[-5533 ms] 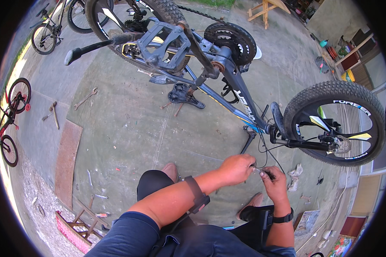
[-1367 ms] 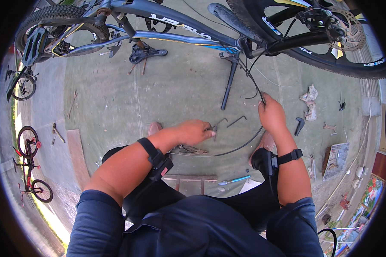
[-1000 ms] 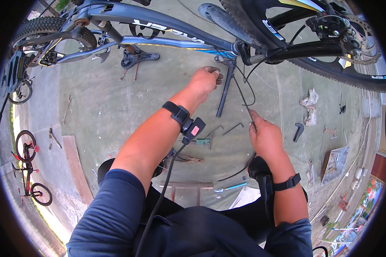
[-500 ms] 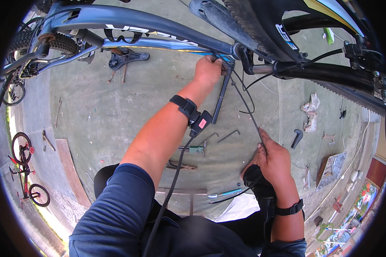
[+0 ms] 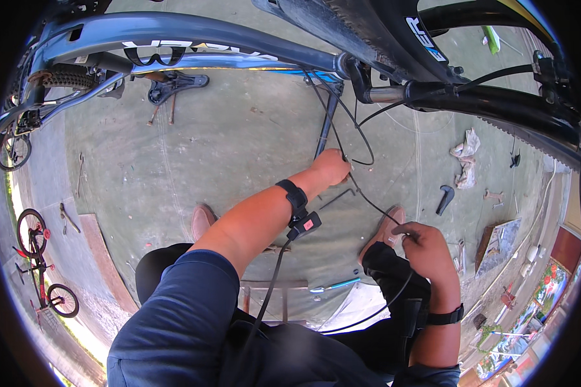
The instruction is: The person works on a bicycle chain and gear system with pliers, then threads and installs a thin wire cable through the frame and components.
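A thin black cable [image 5: 371, 201] runs from the front of a grey-blue bicycle frame [image 5: 239, 33] down toward me. My left hand [image 5: 332, 168] is closed, its fingertips on the cable just below the frame's slim dark tube [image 5: 326, 122]. Farther down the same cable, my right hand [image 5: 425, 248] pinches it between thumb and bent fingers. The stretch between the two hands is fairly straight. Past my right hand, the cable's tail curves down over my dark trouser leg. Another loop of black cable [image 5: 372, 149] hangs beside the frame.
A black fork [image 5: 490, 106] and tyre fill the upper right. On the floor lie a hex key [image 5: 336, 198], a black curved part [image 5: 445, 199], a crumpled cloth [image 5: 466, 158] and a blue pen-like tool [image 5: 336, 286]. A red bicycle [image 5: 39, 261] stands far left.
My left hand has come down along the cable, away from the frame toward me. My right hand has shifted slightly down and right. The view has moved a little over the bicycle.
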`<state>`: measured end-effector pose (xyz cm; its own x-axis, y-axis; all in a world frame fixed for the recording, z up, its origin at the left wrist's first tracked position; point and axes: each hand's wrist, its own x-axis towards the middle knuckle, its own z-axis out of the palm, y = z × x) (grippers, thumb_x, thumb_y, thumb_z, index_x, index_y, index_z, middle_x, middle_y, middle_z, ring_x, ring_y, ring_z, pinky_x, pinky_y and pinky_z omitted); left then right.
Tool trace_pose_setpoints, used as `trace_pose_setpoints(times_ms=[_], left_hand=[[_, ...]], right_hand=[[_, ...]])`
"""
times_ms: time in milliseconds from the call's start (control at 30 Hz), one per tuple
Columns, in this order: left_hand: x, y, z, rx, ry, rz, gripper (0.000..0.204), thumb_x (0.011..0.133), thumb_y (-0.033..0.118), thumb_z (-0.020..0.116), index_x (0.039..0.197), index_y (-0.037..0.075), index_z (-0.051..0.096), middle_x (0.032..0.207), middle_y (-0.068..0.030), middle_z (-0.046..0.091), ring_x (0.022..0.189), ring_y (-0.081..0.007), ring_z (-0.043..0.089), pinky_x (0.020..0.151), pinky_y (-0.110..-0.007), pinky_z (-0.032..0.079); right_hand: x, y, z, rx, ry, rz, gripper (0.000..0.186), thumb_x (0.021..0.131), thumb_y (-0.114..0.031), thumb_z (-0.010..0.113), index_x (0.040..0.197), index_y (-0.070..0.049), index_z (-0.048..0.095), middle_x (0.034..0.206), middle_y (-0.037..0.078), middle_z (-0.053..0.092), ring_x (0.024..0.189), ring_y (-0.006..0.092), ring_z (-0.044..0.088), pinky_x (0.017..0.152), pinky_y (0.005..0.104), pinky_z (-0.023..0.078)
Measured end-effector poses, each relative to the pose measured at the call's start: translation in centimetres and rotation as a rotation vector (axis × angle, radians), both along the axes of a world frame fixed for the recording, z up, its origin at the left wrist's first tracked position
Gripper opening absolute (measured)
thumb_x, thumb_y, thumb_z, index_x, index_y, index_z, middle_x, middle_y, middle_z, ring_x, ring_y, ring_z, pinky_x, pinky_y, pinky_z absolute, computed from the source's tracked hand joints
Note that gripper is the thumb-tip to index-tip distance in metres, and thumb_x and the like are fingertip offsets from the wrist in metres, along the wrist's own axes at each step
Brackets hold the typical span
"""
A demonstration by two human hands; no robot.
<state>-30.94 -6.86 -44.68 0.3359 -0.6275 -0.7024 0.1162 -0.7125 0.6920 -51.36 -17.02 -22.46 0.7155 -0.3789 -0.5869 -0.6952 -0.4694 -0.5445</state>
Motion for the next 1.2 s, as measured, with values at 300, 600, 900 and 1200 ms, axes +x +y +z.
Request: trace_pose_setpoints(times_ms=[300,600,900,1200], left_hand=[[3.4,-0.2,0.8,-0.128,0.438,0.576,0.02,0.089,0.017,0.059,0.101,0.002,0.061,0.092,-0.0081,0.07,0.081,-0.0192,0.068,0.068,-0.036,0.053],[14.5,-0.1,7.5,-0.413,0.019,0.694,0.018,0.095,0.014,0.053,0.107,0.002,0.059,0.098,-0.0067,0.068,0.087,-0.0188,0.066,0.076,-0.036,0.051],[5.1,0.7,2.1,-0.224,0.087,0.442,0.018,0.091,0.015,0.061,0.088,-0.002,0.06,0.084,-0.0117,0.069,0.067,-0.0184,0.066,0.057,-0.029,0.051],[9.0,0.8,4.4,-0.249,0.11,0.383,0.016,0.095,0.016,0.059,0.1,0.002,0.057,0.09,-0.0088,0.068,0.073,-0.0177,0.067,0.062,-0.032,0.052]], right_hand=[[-3.8,-5.2,4.6,0.268,0.003,-0.608,0.027,0.087,-0.011,0.042,0.073,0.001,0.062,0.056,0.007,0.058,0.044,0.014,0.056,0.042,0.0236,0.042],[-6.2,-5.8,5.7,0.315,-0.138,-0.688,0.028,0.087,-0.014,0.043,0.074,0.004,0.06,0.051,0.007,0.052,0.038,0.0139,0.048,0.037,0.0245,0.041],[-5.5,-5.8,5.9,0.359,-0.441,-0.686,0.026,0.093,-0.016,0.043,0.098,0.005,0.057,0.064,0.006,0.057,0.049,0.0133,0.055,0.046,0.0217,0.04],[-5.2,-5.8,5.6,-0.137,-0.279,-0.676,0.025,0.099,-0.026,0.056,0.103,-0.002,0.062,0.068,0.002,0.056,0.059,0.008,0.054,0.053,0.0225,0.041]])
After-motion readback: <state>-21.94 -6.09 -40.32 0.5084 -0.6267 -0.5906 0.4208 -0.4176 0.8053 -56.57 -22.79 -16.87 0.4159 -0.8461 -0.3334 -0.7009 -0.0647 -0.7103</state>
